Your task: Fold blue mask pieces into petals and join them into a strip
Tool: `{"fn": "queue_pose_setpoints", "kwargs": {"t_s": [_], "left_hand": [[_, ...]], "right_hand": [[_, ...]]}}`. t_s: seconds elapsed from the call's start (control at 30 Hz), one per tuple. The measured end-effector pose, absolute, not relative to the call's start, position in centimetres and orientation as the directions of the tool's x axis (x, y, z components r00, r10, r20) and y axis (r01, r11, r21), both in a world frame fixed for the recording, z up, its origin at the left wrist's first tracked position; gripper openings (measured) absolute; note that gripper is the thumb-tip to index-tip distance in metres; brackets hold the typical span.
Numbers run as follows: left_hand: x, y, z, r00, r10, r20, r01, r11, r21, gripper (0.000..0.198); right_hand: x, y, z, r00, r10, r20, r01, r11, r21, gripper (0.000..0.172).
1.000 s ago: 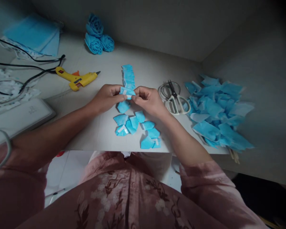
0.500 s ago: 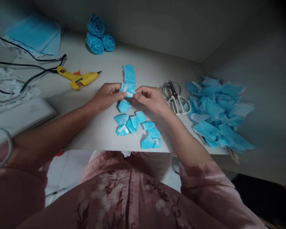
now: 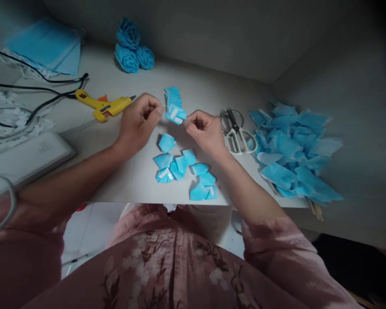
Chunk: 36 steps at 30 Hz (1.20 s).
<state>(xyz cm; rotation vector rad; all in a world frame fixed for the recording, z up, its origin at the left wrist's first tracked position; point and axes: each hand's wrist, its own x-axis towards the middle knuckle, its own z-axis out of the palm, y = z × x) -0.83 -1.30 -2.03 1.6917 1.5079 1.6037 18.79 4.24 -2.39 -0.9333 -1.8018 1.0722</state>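
Observation:
My right hand (image 3: 206, 131) pinches the right edge of a blue fabric petal (image 3: 173, 112) that carries white tape strips. Left of that petal is my left hand (image 3: 140, 119), apart from it, with thumb and fingertips pressed together; whatever they hold is too faint to name. Behind the held petal lies a blue pleated strip (image 3: 172, 92). A single petal (image 3: 166, 142) rests below the hands. Closer to the table's front edge are several more loose petals (image 3: 179, 166), some bearing white tape.
A yellow glue gun (image 3: 111, 107) lies left of my left hand. White-handled scissors (image 3: 239, 135) overlap a roll (image 3: 236, 116) at right, beside a heap of blue pieces (image 3: 296, 150). Blue fabric roses (image 3: 128, 58) and stacked face masks (image 3: 46, 45) sit at the back.
My left hand has come off the petal and moved up and left, fingers still pinched. My right hand keeps hold of the petal, which has shifted slightly upward.

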Motion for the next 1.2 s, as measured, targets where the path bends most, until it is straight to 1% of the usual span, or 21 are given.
{"fn": "queue_pose_setpoints", "kwargs": {"t_s": [0.07,0.1,0.17,0.23,0.27,0.4,0.5,0.6,0.67,0.9,1.2], "left_hand": [[-1.0,-1.1,-2.1,-0.237,0.82,0.521,0.442,-0.386,0.81,0.021],[-1.0,-1.2,-2.0,-0.215,0.812,0.543,0.47,-0.402,0.786,0.022],[-0.8,-1.4,-1.8,-0.112,0.818,0.564,0.547,-0.423,0.722,0.021],[-0.4,-1.7,-1.6,-0.005,0.84,0.543,0.602,-0.431,0.672,0.018],[-0.3,-1.7,-1.6,0.021,0.852,0.523,0.614,-0.424,0.666,0.015],[0.0,-1.6,-1.9,-0.027,0.894,0.448,0.611,-0.339,0.715,0.006],[-0.1,-1.4,-2.3,-0.078,0.909,0.41,0.568,-0.297,0.767,0.004],[-0.2,-1.4,-2.4,-0.086,0.916,0.392,0.547,-0.285,0.787,0.003],[-0.1,-1.4,-2.5,-0.078,0.918,0.388,0.552,-0.285,0.784,0.003],[-0.1,-1.5,-2.4,-0.058,0.928,0.367,0.561,-0.274,0.781,0.003],[-0.2,-1.4,-2.6,-0.033,0.931,0.364,0.558,-0.284,0.78,0.009]], "right_hand": [[18.8,4.3,-2.5,-0.373,0.887,0.271,0.192,0.36,-0.913,0.017],[18.8,4.3,-2.6,-0.371,0.888,0.271,0.197,0.36,-0.912,0.017],[18.8,4.2,-2.7,-0.373,0.887,0.274,0.205,0.366,-0.908,0.015],[18.7,4.0,-2.7,-0.384,0.879,0.283,0.209,0.382,-0.9,0.015],[18.7,3.9,-2.6,-0.395,0.872,0.288,0.212,0.392,-0.895,0.015],[18.5,3.6,-2.3,-0.442,0.847,0.296,0.212,0.419,-0.883,0.024],[18.5,3.5,-2.2,-0.46,0.836,0.3,0.197,0.425,-0.883,0.032],[18.5,3.6,-2.2,-0.465,0.828,0.314,0.204,0.445,-0.872,0.034],[18.6,3.6,-2.3,-0.472,0.818,0.329,0.215,0.469,-0.857,0.032],[18.7,3.5,-2.1,-0.521,0.766,0.377,0.238,0.554,-0.798,0.018],[18.9,3.5,-2.0,-0.542,0.751,0.376,0.247,0.57,-0.784,0.02]]}}
